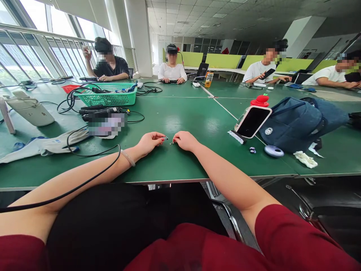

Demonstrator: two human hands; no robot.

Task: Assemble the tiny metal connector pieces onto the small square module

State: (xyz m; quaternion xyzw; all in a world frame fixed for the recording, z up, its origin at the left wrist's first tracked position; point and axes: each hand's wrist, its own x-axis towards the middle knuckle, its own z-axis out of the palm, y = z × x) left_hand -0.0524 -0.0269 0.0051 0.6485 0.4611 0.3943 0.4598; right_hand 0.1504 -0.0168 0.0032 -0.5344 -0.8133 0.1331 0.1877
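Note:
Just above the green table (pixel 180 165), my left hand (pixel 150 143) is closed in a pinch. A small shiny metal piece (pixel 166 138) sticks out from its fingertips. Facing it from the right, my right hand (pixel 185 140) is also closed, fingers curled downward near the tabletop. Another tiny metallic bit (pixel 171 143) shows at its fingertips. A narrow gap separates the two hands. Both small pieces are too small for me to tell their kind. A pale bracelet (pixel 128 158) circles my left wrist.
A black cable (pixel 93 183) crosses over my left forearm. Left lie a grey-white glove (pixel 47 145), black devices (pixel 101 113) and a green basket (pixel 108 98). Right stand a phone (pixel 256 121), a blue backpack (pixel 293 122) and a round case (pixel 273 151). Several people sit across the table.

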